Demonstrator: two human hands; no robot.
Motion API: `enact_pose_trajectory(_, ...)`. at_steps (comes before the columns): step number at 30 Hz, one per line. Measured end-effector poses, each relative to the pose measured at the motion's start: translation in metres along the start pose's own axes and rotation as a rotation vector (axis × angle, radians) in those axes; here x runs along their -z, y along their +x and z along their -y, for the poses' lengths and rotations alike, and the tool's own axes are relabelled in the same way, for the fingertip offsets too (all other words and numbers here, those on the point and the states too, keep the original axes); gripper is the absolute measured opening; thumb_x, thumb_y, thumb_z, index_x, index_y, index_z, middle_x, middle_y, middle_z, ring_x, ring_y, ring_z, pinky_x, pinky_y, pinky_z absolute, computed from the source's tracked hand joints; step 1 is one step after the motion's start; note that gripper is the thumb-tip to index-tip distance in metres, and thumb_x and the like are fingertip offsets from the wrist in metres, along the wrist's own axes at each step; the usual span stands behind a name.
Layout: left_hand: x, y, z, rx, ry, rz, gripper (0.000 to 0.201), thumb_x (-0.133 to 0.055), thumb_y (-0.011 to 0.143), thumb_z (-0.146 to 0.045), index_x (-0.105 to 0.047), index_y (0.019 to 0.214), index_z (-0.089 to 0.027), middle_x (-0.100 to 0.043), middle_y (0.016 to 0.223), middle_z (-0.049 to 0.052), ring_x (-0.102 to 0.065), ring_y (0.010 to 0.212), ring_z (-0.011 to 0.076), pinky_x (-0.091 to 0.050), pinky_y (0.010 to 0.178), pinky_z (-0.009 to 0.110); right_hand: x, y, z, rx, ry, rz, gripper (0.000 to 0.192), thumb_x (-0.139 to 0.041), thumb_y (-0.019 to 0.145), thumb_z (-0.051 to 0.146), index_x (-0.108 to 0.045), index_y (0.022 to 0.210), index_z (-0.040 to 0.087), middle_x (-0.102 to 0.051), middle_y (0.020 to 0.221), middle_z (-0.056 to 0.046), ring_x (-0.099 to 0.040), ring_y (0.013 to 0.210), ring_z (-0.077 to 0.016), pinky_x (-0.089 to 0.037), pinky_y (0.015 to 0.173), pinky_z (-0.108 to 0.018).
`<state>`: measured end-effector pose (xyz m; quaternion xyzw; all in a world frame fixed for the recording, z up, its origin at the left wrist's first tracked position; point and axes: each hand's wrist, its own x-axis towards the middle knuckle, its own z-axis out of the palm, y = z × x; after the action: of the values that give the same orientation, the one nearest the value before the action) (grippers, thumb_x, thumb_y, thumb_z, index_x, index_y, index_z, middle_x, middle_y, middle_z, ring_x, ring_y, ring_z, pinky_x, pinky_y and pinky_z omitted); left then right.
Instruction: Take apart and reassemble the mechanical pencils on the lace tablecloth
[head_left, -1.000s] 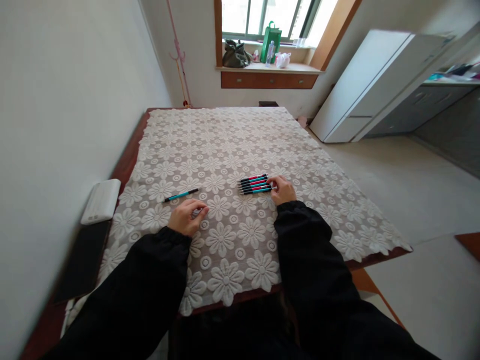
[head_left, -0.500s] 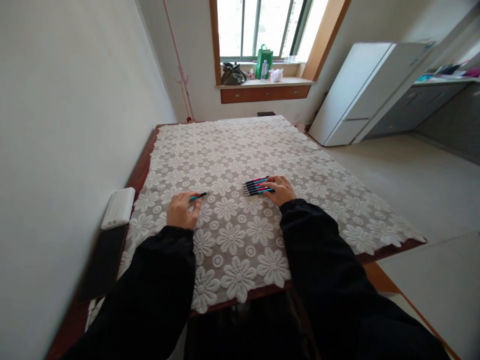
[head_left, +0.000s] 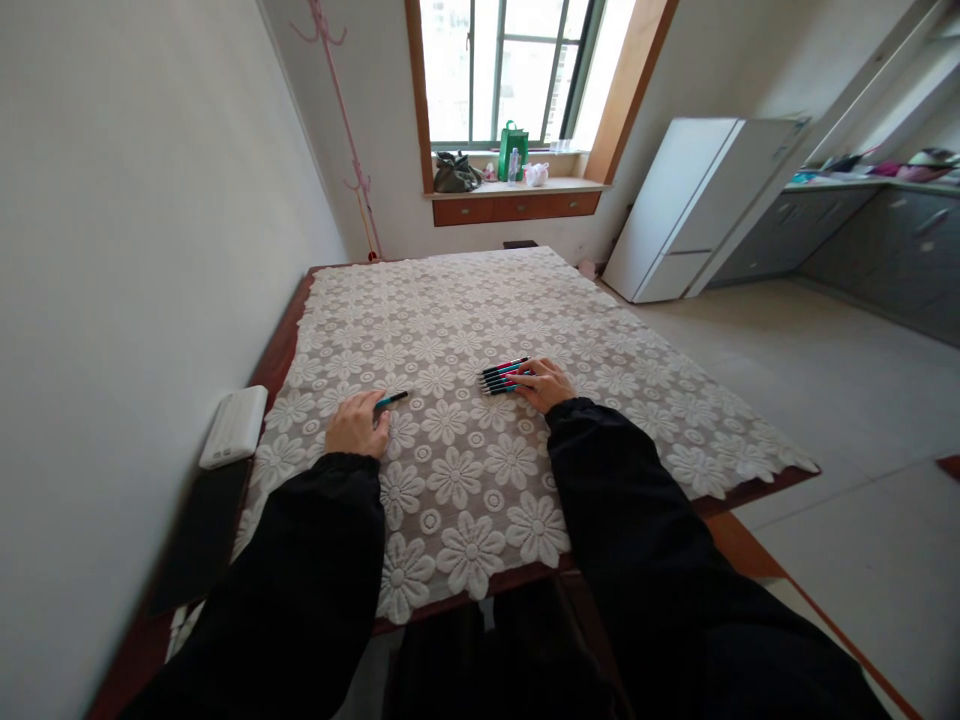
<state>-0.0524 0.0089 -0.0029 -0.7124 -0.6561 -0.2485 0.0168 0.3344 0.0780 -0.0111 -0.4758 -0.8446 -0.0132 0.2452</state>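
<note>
The left hand [head_left: 357,424] pinches a teal pen [head_left: 391,400] near the surface's left edge; the right hand [head_left: 546,385], fingers spread, steadies the pen row [head_left: 503,375] mid-surface.

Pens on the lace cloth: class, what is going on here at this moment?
A person in black sleeves sits at a table covered by a white flower-patterned lace cloth. The left hand rests over a single teal pen, whose tip sticks out past the fingers. The right hand lies against one end of a row of pens set side by side. A white box sits at the table's left edge.
</note>
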Motion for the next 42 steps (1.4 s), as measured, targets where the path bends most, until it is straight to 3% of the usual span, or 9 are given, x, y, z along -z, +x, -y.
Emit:
enact_pose_trajectory(4,-0.001,0.001,0.002,0.039,0.067,0.018,0.044,-0.051,0.088,-0.029,-0.064,0.128,-0.018,-0.065,0.131,0.012,-0.057,0.118,0.0353,-0.044,0.101,0.050,0.004,0.000,0.000,-0.030,0.094,-0.104,0.038,-0.065,0.087,0.021,-0.071,0.124,0.028,-0.067,0.113,-0.007,-0.057,0.108,-0.0272,-0.050,0.100,-0.044)
enact_pose_trajectory(9,0.003,0.001,0.004,0.052,0.084,0.021,0.038,-0.050,0.087,-0.022,-0.067,0.121,-0.019,-0.067,0.127,0.013,-0.058,0.114,0.0339,-0.046,0.095,0.048,0.009,0.000,-0.005,-0.285,0.268,-0.403,0.040,-0.048,0.086,0.014,-0.070,0.118,0.021,-0.065,0.103,-0.009,-0.062,0.092,-0.0240,-0.055,0.084,-0.040)
enact_pose_trajectory(12,0.006,0.000,0.004,0.073,0.099,0.028,0.028,-0.052,0.088,-0.025,-0.071,0.109,-0.022,-0.070,0.117,0.011,-0.059,0.110,0.0341,-0.046,0.089,0.047,0.010,0.000,-0.005,-0.321,0.325,-0.433,0.035,-0.048,0.084,0.015,-0.071,0.110,0.020,-0.065,0.098,-0.008,-0.062,0.083,-0.0223,-0.055,0.074,-0.036)
enact_pose_trajectory(18,0.005,0.001,0.003,0.021,-0.013,0.033,0.023,-0.055,0.089,-0.027,-0.071,0.105,-0.024,-0.072,0.109,0.008,-0.061,0.103,0.0303,-0.047,0.089,0.043,0.017,-0.002,0.001,-0.300,0.288,-0.509,0.028,-0.046,0.085,0.014,-0.071,0.096,0.021,-0.065,0.092,-0.008,-0.062,0.086,-0.0240,-0.054,0.078,-0.038)
enact_pose_trajectory(24,0.008,0.002,-0.009,-0.065,-0.364,0.077,0.025,-0.053,0.089,-0.030,-0.072,0.104,-0.024,-0.072,0.106,0.006,-0.067,0.094,0.0213,-0.054,0.086,0.034,0.028,-0.005,0.006,-0.237,0.286,-0.385,0.027,-0.048,0.086,0.014,-0.071,0.098,0.022,-0.066,0.095,-0.008,-0.062,0.090,-0.0250,-0.054,0.080,-0.039)
enact_pose_trajectory(28,0.015,0.007,-0.035,-0.134,-0.505,0.179,0.023,-0.059,0.087,-0.033,-0.074,0.103,-0.025,-0.074,0.100,0.005,-0.069,0.087,0.0205,-0.057,0.080,0.034,0.036,0.005,0.036,-0.123,0.288,-0.357,0.025,-0.047,0.095,0.021,-0.072,0.100,0.025,-0.067,0.098,-0.008,-0.061,0.098,-0.0263,-0.052,0.090,-0.043)
enact_pose_trajectory(33,0.000,0.007,-0.060,-0.195,-0.580,0.143,0.020,-0.063,0.085,-0.028,-0.071,0.102,-0.022,-0.074,0.098,0.005,-0.070,0.088,0.0196,-0.058,0.083,0.035,0.024,0.023,0.101,0.262,0.247,0.016,0.026,-0.058,0.098,0.035,-0.065,0.121,0.025,-0.067,0.118,-0.008,-0.057,0.111,-0.0266,-0.044,0.098,-0.041)
enact_pose_trajectory(35,-0.010,0.003,-0.061,-0.211,-0.607,0.149,0.016,-0.066,0.083,-0.031,-0.070,0.095,-0.022,-0.075,0.094,0.004,-0.070,0.084,0.0191,-0.059,0.082,0.035,0.010,0.026,0.116,0.361,0.163,0.117,0.029,-0.064,0.096,0.042,-0.065,0.120,0.025,-0.069,0.112,-0.008,-0.058,0.108,-0.0276,-0.042,0.094,-0.041)
enact_pose_trajectory(42,-0.014,-0.003,-0.058,-0.091,-0.829,0.140,0.043,-0.076,0.076,-0.030,-0.061,0.115,-0.021,-0.075,0.098,0.004,-0.073,0.088,0.0191,-0.059,0.087,0.036,-0.014,0.019,0.111,0.306,0.275,0.068,0.026,-0.049,0.103,0.039,-0.067,0.094,0.022,-0.067,0.092,-0.008,-0.059,0.092,-0.0239,-0.042,0.084,-0.038)
